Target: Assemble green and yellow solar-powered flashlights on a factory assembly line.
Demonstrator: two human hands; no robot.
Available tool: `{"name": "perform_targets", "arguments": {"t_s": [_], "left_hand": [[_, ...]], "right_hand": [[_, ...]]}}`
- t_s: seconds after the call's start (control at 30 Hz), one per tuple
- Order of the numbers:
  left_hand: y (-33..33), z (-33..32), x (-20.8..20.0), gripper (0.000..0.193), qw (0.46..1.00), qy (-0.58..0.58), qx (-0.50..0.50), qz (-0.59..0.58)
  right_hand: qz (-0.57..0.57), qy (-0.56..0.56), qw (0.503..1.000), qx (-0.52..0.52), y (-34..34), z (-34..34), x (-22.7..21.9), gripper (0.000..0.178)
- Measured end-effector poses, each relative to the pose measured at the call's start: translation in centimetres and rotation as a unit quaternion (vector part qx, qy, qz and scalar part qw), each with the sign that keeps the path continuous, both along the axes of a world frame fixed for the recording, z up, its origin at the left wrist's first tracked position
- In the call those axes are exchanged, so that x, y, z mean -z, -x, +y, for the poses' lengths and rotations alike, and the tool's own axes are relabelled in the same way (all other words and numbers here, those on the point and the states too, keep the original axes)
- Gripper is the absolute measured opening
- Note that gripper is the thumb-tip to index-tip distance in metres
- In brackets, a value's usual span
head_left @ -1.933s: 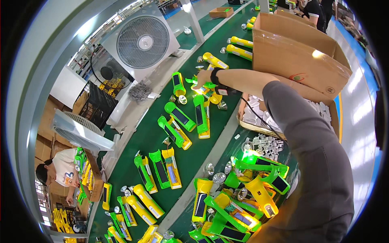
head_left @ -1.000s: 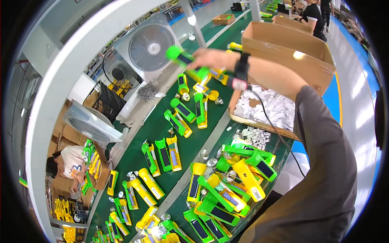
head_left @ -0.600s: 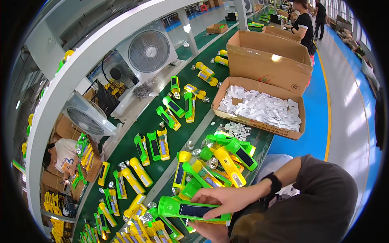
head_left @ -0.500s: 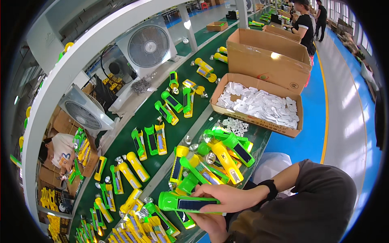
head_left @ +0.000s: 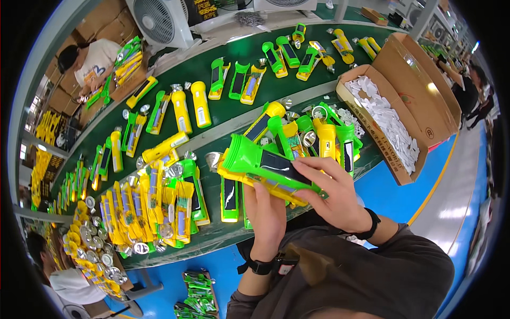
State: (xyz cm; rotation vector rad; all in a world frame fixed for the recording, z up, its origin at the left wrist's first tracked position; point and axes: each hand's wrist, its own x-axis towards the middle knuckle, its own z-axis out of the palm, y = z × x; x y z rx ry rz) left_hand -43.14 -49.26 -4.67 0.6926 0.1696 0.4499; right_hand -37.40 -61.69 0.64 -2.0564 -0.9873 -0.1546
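Observation:
Between my two hands is a flashlight with a green half shell (head_left: 252, 159) lying over a yellow half shell (head_left: 249, 179). A gap with inner parts shows along the seam. The green half carries a dark solar panel, and a silvery reflector (head_left: 213, 161) sits by its wide end. My left hand (head_left: 267, 215) grips the flashlight from below, its fingers partly hidden behind the yellow half. My right hand (head_left: 333, 192) is closed over the narrow end, fingers on the green shell. Just beyond lies a pile of green and yellow flashlights (head_left: 325, 139) on the bench.
A carton (head_left: 348, 103) of white plastic pieces stands at the right, before a taller carton (head_left: 419, 80). Flashlight parts line the green conveyor (head_left: 223, 111). Open yellow halves (head_left: 135, 204) crowd the near left. A co-worker (head_left: 93, 66) handles flashlights at the far left.
The view has swung, so the cartons now appear farther right. The flashlight has tilted, and its yellow half and the gap between the shells now show. My left hand is more visible.

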Motion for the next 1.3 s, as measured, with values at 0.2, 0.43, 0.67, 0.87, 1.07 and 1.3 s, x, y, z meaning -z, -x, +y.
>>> {"name": "perform_targets", "arguments": {"t_s": [0.2, 0.43, 0.67, 0.87, 1.07, 1.3], "left_hand": [[0.6, -0.1, -0.5, 0.045, 1.0, 0.017, -0.003, 0.009], [0.4, -0.2, -0.9, 0.051, 0.999, -0.036, -0.012, -0.01], [0.1, 0.5, 0.0, 0.058, 0.998, -0.058, -0.035, -0.003], [0.1, -0.3, 0.9, 0.053, 0.998, -0.058, -0.023, -0.008], [2.7, 0.2, 2.0, 0.069, 0.994, -0.083, -0.028, 0.071], [4.0, 0.6, 2.6, 0.078, 0.99, -0.102, -0.018, 0.096]], "right_hand": [[0.423, -0.201, 0.878, -0.1, -1.1, 0.0, 2.5, 0.037], [0.423, -0.215, 0.873, -0.109, -0.8, -0.5, 2.5, 0.037], [0.439, -0.198, 0.867, -0.127, -0.9, -0.2, 2.4, 0.036], [0.338, -0.145, 0.925, -0.096, -0.1, -0.2, 3.4, 0.034], [0.135, -0.054, 0.989, -0.009, -5.6, -5.7, 2.5, 0.02], [0.018, 0.288, 0.932, 0.219, -22.9, -25.9, 7.0, 0.014]]}}
